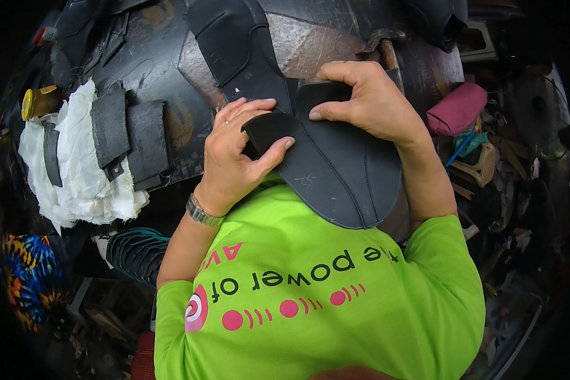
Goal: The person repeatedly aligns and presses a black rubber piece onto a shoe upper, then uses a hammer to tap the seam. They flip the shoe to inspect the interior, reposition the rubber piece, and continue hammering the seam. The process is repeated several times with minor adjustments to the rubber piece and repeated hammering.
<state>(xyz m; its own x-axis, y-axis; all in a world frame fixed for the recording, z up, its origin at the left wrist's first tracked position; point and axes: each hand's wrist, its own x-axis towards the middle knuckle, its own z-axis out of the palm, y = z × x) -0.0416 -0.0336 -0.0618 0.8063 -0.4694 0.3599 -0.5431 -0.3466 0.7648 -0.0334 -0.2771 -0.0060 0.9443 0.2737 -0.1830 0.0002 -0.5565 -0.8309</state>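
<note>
A black stitched leather shoe upper (342, 180) lies across the front of my green shirt, its rounded end toward me. My left hand (234, 149) grips its left folded flap, thumb on top and fingers beyond the edge. On the far right edge, my right hand (373, 104) pinches the leather between thumb and curled fingers. Just beyond my left fingers, another stitched black leather section (234, 54) rests on the table; whether the two are joined I cannot tell. The undersides of the leather and some fingertips are hidden.
A hammer (388, 52) lies behind my right hand on the dark table (152, 69). Dark grey pieces (111, 126) sit on crumpled white material (76, 168) at left, beside a yellow-lidded jar (41, 102). To the right are a pink pouch (457, 109) and clutter.
</note>
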